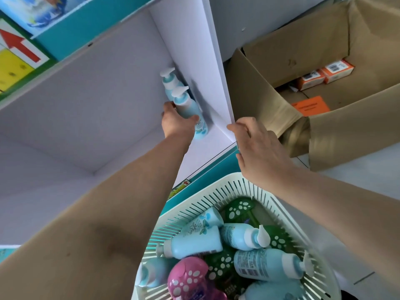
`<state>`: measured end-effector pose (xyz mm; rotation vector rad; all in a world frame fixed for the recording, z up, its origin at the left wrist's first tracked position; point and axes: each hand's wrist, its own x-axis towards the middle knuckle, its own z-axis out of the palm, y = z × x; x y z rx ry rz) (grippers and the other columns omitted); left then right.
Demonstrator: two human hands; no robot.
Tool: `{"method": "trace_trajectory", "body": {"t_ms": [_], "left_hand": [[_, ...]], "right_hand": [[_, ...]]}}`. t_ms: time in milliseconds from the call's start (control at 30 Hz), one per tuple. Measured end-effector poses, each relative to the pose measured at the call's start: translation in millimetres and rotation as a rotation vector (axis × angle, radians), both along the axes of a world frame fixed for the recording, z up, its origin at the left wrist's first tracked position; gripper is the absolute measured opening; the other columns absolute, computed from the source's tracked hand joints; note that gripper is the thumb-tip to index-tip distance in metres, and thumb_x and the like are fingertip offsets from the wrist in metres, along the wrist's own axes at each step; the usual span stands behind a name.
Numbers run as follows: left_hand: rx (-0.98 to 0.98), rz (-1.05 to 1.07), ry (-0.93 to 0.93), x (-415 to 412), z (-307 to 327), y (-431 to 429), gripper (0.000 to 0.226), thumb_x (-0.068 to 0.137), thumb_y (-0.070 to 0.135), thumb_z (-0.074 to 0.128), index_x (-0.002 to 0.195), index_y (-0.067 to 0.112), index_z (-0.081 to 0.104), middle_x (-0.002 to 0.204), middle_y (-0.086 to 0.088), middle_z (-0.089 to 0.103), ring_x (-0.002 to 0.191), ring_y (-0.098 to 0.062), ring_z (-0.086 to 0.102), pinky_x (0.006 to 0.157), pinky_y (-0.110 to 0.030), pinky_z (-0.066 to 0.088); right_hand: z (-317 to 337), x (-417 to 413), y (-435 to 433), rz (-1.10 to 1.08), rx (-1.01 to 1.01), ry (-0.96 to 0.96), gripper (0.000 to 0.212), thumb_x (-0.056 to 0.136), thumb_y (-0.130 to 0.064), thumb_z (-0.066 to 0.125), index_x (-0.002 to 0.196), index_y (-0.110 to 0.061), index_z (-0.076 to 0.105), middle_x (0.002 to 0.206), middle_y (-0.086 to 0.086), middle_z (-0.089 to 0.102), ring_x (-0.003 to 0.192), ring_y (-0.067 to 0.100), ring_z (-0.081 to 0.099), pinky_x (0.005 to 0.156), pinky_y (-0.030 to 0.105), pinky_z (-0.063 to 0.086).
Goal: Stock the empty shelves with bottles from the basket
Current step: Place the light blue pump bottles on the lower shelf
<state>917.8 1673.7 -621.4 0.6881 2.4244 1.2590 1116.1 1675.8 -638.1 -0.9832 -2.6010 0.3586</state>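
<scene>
Inside the white shelf (91, 100), two light blue pump bottles stand against its right wall. My left hand (176, 122) grips the nearer bottle (190, 109); the farther bottle (170, 83) stands just behind it. My right hand (257, 148) rests with spread fingers on the front edge of the shelf's right side panel (207, 68), holding nothing. Below, the white slotted basket (218, 193) holds several light blue pump bottles (194, 241) lying on their sides, plus pink (188, 276) and green spotted bottles (238, 208).
A large open cardboard box (324, 50) with orange and white cartons (324, 74) stands right of the shelf. The shelf unit has a teal front edge (216, 169). A sign with a red arrow (17, 44) sits at the upper left.
</scene>
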Motion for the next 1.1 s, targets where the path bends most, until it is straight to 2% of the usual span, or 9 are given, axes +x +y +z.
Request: {"method": "trace_trajectory", "body": {"t_ms": [333,533,733,867,1000,1100], "left_hand": [[0.013,0.015,0.036,-13.9,-7.2,20.0,0.052,0.081,0.016,0.071,0.123,0.021,0.041,0.126,-0.001,0.053,0.108,-0.025,0.057,0.084,-0.033,0.048],[-0.007,0.011,0.078,-21.0,-6.1,27.5,0.049,0.081,0.015,0.070,0.122,0.018,0.043,0.127,-0.003,0.051,0.106,-0.025,0.057,0.091,-0.037,0.050],[0.000,0.001,0.077,-17.1,-8.5,30.3,0.047,0.085,0.011,0.064,0.123,0.015,0.038,0.127,-0.004,0.052,0.112,-0.027,0.055,0.093,-0.039,0.049],[-0.009,-0.005,0.100,-14.7,-9.2,30.0,0.045,0.086,0.010,0.063,0.123,0.013,0.038,0.125,-0.003,0.054,0.113,-0.027,0.056,0.094,-0.038,0.049],[-0.018,0.014,0.044,-10.0,-3.0,22.5,0.064,0.084,0.011,0.068,0.136,0.017,0.031,0.131,-0.003,0.051,0.116,-0.026,0.054,0.095,-0.034,0.047],[-0.083,-0.032,0.094,-2.2,4.6,2.8,0.073,0.083,0.015,0.071,0.141,0.020,0.027,0.135,-0.003,0.047,0.118,-0.023,0.051,0.095,-0.033,0.046]], "right_hand": [[-4.4,-1.9,-0.3,0.061,0.009,-0.062,0.061,0.078,-0.005,0.065,0.133,-0.015,0.042,0.133,0.007,0.038,0.111,0.024,0.047,0.083,0.036,0.043],[-10.4,0.9,-8.9,0.138,0.007,-0.092,0.060,0.070,-0.002,0.071,0.126,-0.012,0.052,0.131,0.012,0.046,0.109,0.028,0.054,0.080,0.040,0.047],[-9.7,-0.1,-9.4,0.165,-0.014,-0.079,0.060,0.077,-0.004,0.065,0.132,-0.013,0.047,0.140,0.009,0.039,0.115,0.026,0.049,0.088,0.041,0.044],[-10.5,-1.7,-10.0,0.170,-0.017,-0.073,0.059,0.073,-0.002,0.069,0.128,-0.012,0.051,0.135,0.010,0.045,0.111,0.027,0.054,0.084,0.043,0.048],[-9.1,3.8,-10.6,0.201,-0.038,-0.091,0.056,0.082,-0.005,0.060,0.133,-0.017,0.043,0.140,0.002,0.036,0.119,0.021,0.044,0.092,0.037,0.041],[-9.7,9.1,-6.0,0.215,-0.071,-0.106,0.051,0.086,-0.005,0.055,0.133,-0.021,0.043,0.135,-0.003,0.037,0.119,0.018,0.043,0.091,0.034,0.039]]}}
